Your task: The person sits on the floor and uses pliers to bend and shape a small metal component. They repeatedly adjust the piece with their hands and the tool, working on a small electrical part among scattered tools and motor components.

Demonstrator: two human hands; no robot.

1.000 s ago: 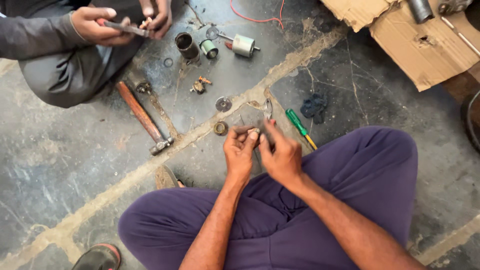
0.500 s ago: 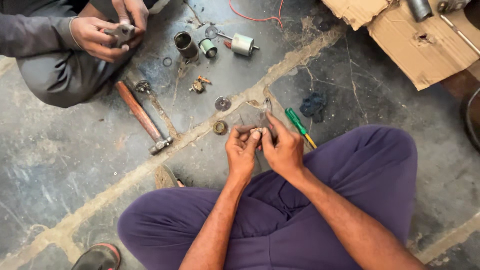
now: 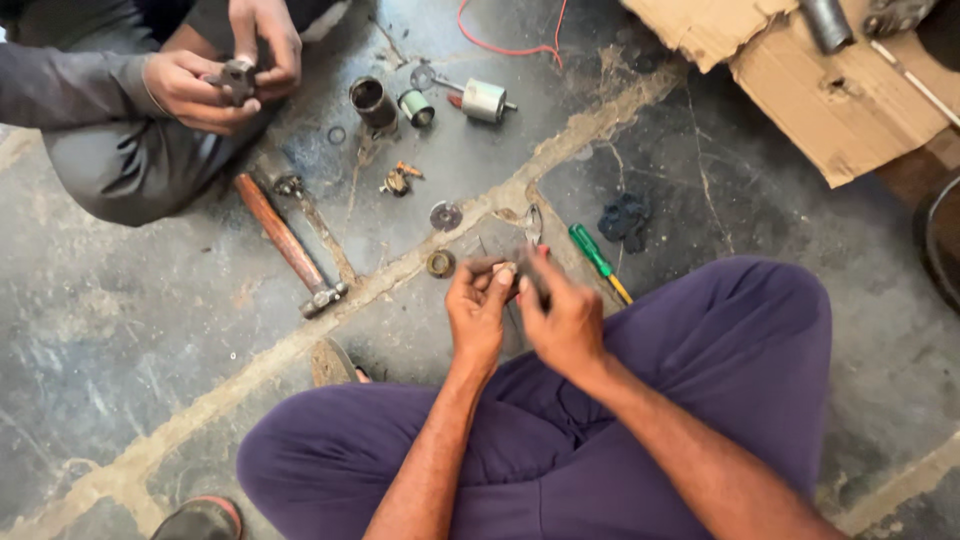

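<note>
Sitting cross-legged in purple trousers on a stained grey concrete floor (image 3: 120,340), the person works with both hands raised together just above the knees. The left hand (image 3: 478,312) is curled, thumb and fingertips pinched on a small dark metal part (image 3: 510,272) held between the two hands. The right hand (image 3: 562,318) is likewise closed, its fingers wrapped round the same part from the other side; the two hands touch. The part is largely hidden by the fingers and its shape cannot be told.

On the floor just beyond the hands lie a small brass-coloured ring (image 3: 440,263), a flat grey metal disc (image 3: 445,215) and a pair of slim metal pliers (image 3: 533,222). A green-handled screwdriver with a yellow shaft end (image 3: 598,260) lies just to the right of the hands, near a crumpled dark blue rag (image 3: 625,217).

Further off lie a wooden-handled hammer with a steel head (image 3: 290,245), a dark cylindrical metal housing (image 3: 372,102) standing open end up, a small green-banded cylinder (image 3: 415,107) and a pale motor armature on a shaft (image 3: 483,100). A red wire (image 3: 510,48) loops near the top edge. Torn brown cardboard (image 3: 840,100) lies at upper right.

At upper left a second person in grey sleeves squats; that person's two hands (image 3: 215,75) are closed on a small grey metal piece (image 3: 238,78)
</note>
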